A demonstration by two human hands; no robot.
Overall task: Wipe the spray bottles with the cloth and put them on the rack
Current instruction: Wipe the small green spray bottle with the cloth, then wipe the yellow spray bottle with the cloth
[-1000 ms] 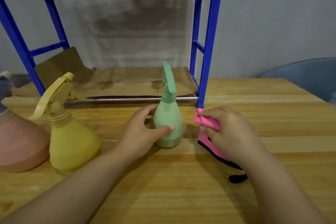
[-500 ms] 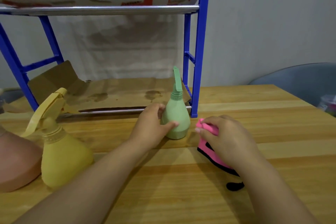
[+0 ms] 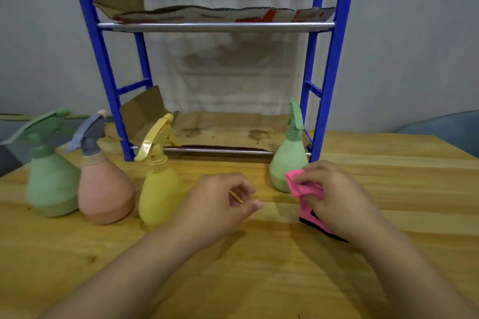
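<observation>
While beside the right hand [image 3: 334,197], green bottle [image 3: 287,163] ungripped.

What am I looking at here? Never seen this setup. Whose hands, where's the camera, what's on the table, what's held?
No robot here: a person works with bare hands, and the one picture comes from a wide-angle camera worn on the head, looking forward and down.

The right hand holds a bunched pink cloth in its grip. The left hand holds nothing, fingers loosely curled.

On the wooden table stand four spray bottles: a small green bottle by the rack's front right post, just behind the cloth, then a yellow bottle, a pink bottle and a large green bottle in a row to the left.

Behind them stands the blue rack, its two shelves lined with cardboard. No bottle is on a shelf yet.
</observation>
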